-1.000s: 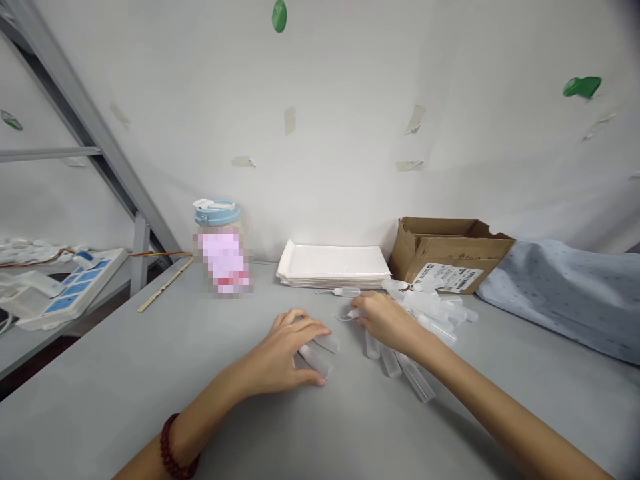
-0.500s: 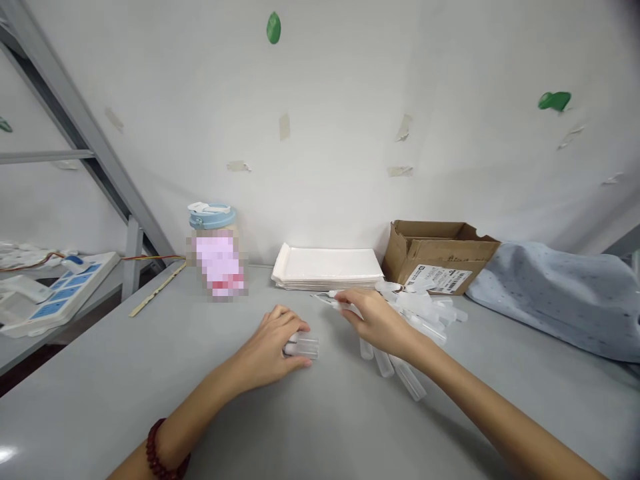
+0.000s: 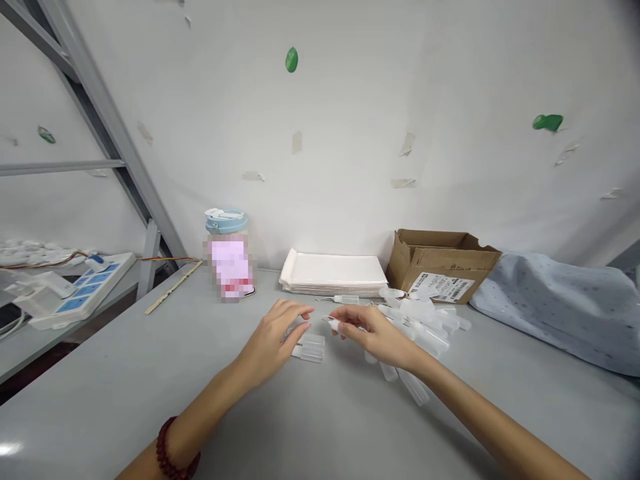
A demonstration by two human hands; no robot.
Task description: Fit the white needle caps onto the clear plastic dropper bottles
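Observation:
My left hand (image 3: 270, 341) hovers with thumb and fingers apart and nothing between them. Just under its fingertips, a few clear plastic tubes with white ends (image 3: 311, 348) lie side by side on the grey table. My right hand (image 3: 373, 331) pinches a small white plastic piece with a thin pointed tip (image 3: 333, 323), which points left towards my left fingers. Behind that hand lies a similar white piece with a thin wire-like end (image 3: 345, 299). A loose pile of translucent tubes (image 3: 425, 327) spreads beside and partly beneath my right wrist.
At the back stand a stack of white padded envelopes (image 3: 334, 271) and an open cardboard box (image 3: 440, 261). Grey-blue cloth (image 3: 555, 310) lies at right. A blue-lidded cup (image 3: 227, 222) and a thin strip (image 3: 173, 288) are at left, near a power strip (image 3: 83, 293).
My left hand has lifted off the clear tubes and opened. My right hand has drawn back and down from near the envelopes, bringing the small white piece closer to my left hand.

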